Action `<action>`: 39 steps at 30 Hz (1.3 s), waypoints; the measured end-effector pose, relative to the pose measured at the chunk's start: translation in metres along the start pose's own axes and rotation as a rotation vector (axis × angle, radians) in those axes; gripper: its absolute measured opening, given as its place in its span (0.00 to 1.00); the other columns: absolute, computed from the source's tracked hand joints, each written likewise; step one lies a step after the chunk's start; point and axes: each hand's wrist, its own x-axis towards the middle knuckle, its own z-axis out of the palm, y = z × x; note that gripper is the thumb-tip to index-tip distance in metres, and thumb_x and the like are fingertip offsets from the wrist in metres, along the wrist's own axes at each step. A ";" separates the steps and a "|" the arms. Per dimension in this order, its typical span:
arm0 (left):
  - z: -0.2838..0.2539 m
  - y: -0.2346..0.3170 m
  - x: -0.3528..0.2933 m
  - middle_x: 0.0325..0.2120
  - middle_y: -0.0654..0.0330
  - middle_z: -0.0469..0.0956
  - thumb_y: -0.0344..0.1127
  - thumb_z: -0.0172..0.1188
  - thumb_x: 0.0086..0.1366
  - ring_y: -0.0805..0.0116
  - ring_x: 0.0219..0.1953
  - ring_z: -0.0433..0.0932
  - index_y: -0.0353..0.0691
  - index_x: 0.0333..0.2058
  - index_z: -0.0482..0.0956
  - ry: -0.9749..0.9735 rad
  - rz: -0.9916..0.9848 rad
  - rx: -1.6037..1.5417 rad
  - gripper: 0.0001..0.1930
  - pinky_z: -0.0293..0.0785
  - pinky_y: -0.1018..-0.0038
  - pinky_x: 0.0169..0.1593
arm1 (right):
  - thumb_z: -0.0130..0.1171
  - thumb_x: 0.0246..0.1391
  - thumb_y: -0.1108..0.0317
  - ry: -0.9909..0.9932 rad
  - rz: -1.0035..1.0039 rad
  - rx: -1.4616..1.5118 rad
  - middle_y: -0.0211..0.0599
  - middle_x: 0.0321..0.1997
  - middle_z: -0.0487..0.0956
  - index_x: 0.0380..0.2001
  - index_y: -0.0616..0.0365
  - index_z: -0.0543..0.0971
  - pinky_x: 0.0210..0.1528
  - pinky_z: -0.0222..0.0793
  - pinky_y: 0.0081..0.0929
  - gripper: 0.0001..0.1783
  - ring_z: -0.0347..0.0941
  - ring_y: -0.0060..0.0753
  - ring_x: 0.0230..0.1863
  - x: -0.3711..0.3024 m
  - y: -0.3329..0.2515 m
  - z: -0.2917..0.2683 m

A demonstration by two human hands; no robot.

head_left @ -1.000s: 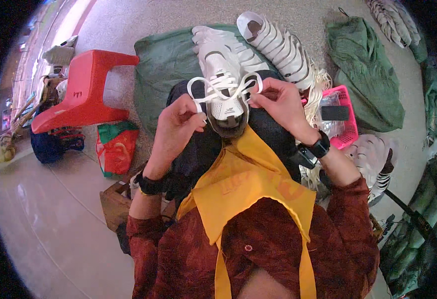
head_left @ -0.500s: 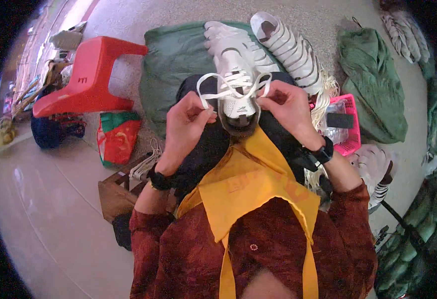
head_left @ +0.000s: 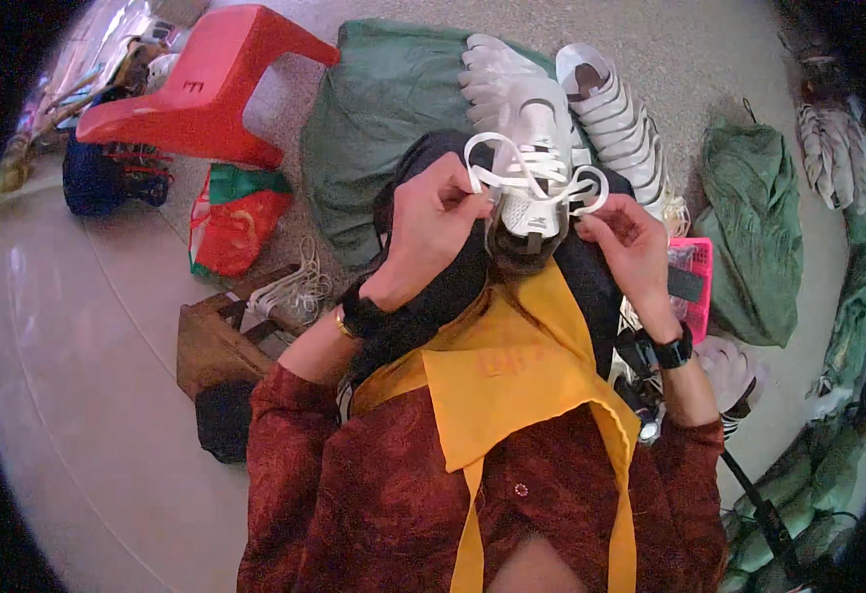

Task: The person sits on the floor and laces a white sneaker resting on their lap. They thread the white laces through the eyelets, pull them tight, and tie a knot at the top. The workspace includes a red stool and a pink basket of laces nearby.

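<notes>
A white shoe point(head_left: 530, 215) with a dark collar stands between my knees, at the top of my yellow apron point(head_left: 512, 366). Its white lace point(head_left: 520, 158) rises in a loop on each side above the tongue. To the left of the shoe, my left hand point(head_left: 433, 222) pinches the lace between thumb and fingertips. On the other side, my right hand point(head_left: 634, 242) is closed on the lace near the right loop, its thumb close to the shoe's side. The crossing of the lace is partly covered by the loops.
Stacked white shoe uppers point(head_left: 626, 128) lie beyond my knees, some over a green cloth point(head_left: 374, 109). A red plastic chair point(head_left: 206, 94) stands far left, above a red-and-green bag point(head_left: 245, 222). White laces point(head_left: 300, 292) hang by a brown box point(head_left: 217, 346). Right are a pink basket point(head_left: 705, 306) and green sack point(head_left: 749, 227).
The view has shifted, so the shoe and surroundings appear farther right. The right lace loop looks wider and rounder. Both hands keep their pinch beside the shoe.
</notes>
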 end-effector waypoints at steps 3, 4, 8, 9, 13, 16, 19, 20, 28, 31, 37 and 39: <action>0.001 -0.005 0.001 0.31 0.59 0.81 0.20 0.62 0.64 0.73 0.36 0.82 0.35 0.30 0.74 0.012 -0.024 -0.077 0.06 0.80 0.75 0.43 | 0.63 0.60 0.77 0.011 0.009 -0.024 0.30 0.34 0.83 0.40 0.63 0.79 0.41 0.77 0.19 0.06 0.81 0.20 0.36 -0.002 0.000 -0.001; 0.003 -0.004 0.002 0.31 0.59 0.81 0.20 0.63 0.63 0.74 0.36 0.81 0.35 0.29 0.75 0.030 -0.058 -0.092 0.06 0.79 0.75 0.42 | 0.63 0.61 0.77 0.017 0.019 -0.028 0.31 0.34 0.84 0.40 0.64 0.79 0.42 0.77 0.19 0.06 0.81 0.21 0.37 -0.003 0.001 -0.001; 0.004 0.001 0.004 0.30 0.61 0.81 0.21 0.65 0.60 0.76 0.34 0.79 0.35 0.28 0.76 0.063 -0.006 0.147 0.07 0.76 0.77 0.40 | 0.63 0.61 0.77 0.022 0.009 -0.067 0.31 0.34 0.84 0.41 0.63 0.79 0.42 0.78 0.20 0.07 0.82 0.22 0.37 -0.007 -0.002 -0.003; 0.004 0.004 0.004 0.29 0.61 0.81 0.21 0.66 0.60 0.77 0.34 0.79 0.35 0.28 0.76 0.075 -0.018 0.166 0.07 0.75 0.77 0.40 | 0.63 0.60 0.77 0.034 0.032 -0.052 0.31 0.35 0.84 0.41 0.63 0.80 0.42 0.78 0.20 0.07 0.82 0.22 0.37 -0.009 -0.004 -0.003; 0.006 0.006 0.003 0.28 0.61 0.80 0.21 0.67 0.58 0.79 0.33 0.77 0.34 0.28 0.76 0.100 -0.039 0.178 0.07 0.74 0.77 0.39 | 0.64 0.59 0.77 0.043 0.038 -0.082 0.30 0.34 0.83 0.40 0.62 0.80 0.40 0.78 0.20 0.06 0.81 0.21 0.35 -0.011 -0.004 -0.007; 0.006 0.007 0.000 0.26 0.61 0.80 0.22 0.67 0.58 0.79 0.32 0.77 0.34 0.28 0.76 0.099 -0.029 0.176 0.07 0.74 0.77 0.37 | 0.65 0.59 0.77 0.078 0.057 -0.122 0.29 0.33 0.83 0.39 0.61 0.80 0.39 0.78 0.19 0.06 0.80 0.20 0.33 -0.015 -0.010 -0.008; 0.010 0.007 0.000 0.24 0.61 0.78 0.23 0.68 0.58 0.78 0.29 0.76 0.34 0.28 0.75 0.118 0.004 0.199 0.08 0.73 0.76 0.34 | 0.66 0.59 0.76 0.091 0.062 -0.148 0.27 0.33 0.83 0.37 0.61 0.80 0.38 0.76 0.19 0.05 0.78 0.18 0.31 -0.019 -0.007 -0.010; 0.011 0.007 0.000 0.23 0.60 0.78 0.23 0.68 0.58 0.78 0.28 0.75 0.34 0.28 0.75 0.127 0.019 0.208 0.08 0.73 0.76 0.33 | 0.66 0.58 0.77 0.106 0.019 -0.193 0.27 0.32 0.82 0.36 0.61 0.80 0.38 0.76 0.19 0.05 0.78 0.18 0.31 -0.020 -0.008 -0.009; 0.014 0.005 0.002 0.22 0.51 0.74 0.25 0.65 0.60 0.64 0.23 0.75 0.34 0.30 0.73 0.097 0.216 0.465 0.08 0.72 0.71 0.30 | 0.71 0.49 0.75 0.093 -0.451 -0.593 0.38 0.33 0.81 0.37 0.60 0.81 0.37 0.76 0.27 0.11 0.80 0.32 0.34 -0.012 -0.034 0.014; 0.013 0.010 0.000 0.23 0.51 0.74 0.24 0.64 0.60 0.59 0.23 0.75 0.35 0.30 0.73 0.077 0.180 0.454 0.07 0.72 0.69 0.31 | 0.72 0.48 0.75 0.022 -0.400 -0.646 0.42 0.37 0.81 0.38 0.60 0.80 0.37 0.77 0.31 0.13 0.81 0.38 0.34 -0.007 -0.034 0.018; 0.017 0.009 0.001 0.24 0.52 0.73 0.21 0.64 0.59 0.62 0.25 0.74 0.35 0.30 0.72 0.126 0.233 0.468 0.08 0.72 0.70 0.32 | 0.70 0.50 0.74 0.039 -0.323 -0.578 0.44 0.36 0.82 0.39 0.61 0.78 0.37 0.77 0.33 0.14 0.82 0.42 0.34 -0.006 -0.022 0.019; 0.016 0.011 0.001 0.24 0.52 0.73 0.21 0.63 0.59 0.64 0.24 0.74 0.35 0.30 0.71 0.123 0.217 0.439 0.08 0.72 0.71 0.32 | 0.68 0.51 0.75 0.048 -0.268 -0.542 0.45 0.36 0.82 0.40 0.61 0.77 0.38 0.77 0.35 0.13 0.82 0.44 0.35 -0.007 -0.023 0.023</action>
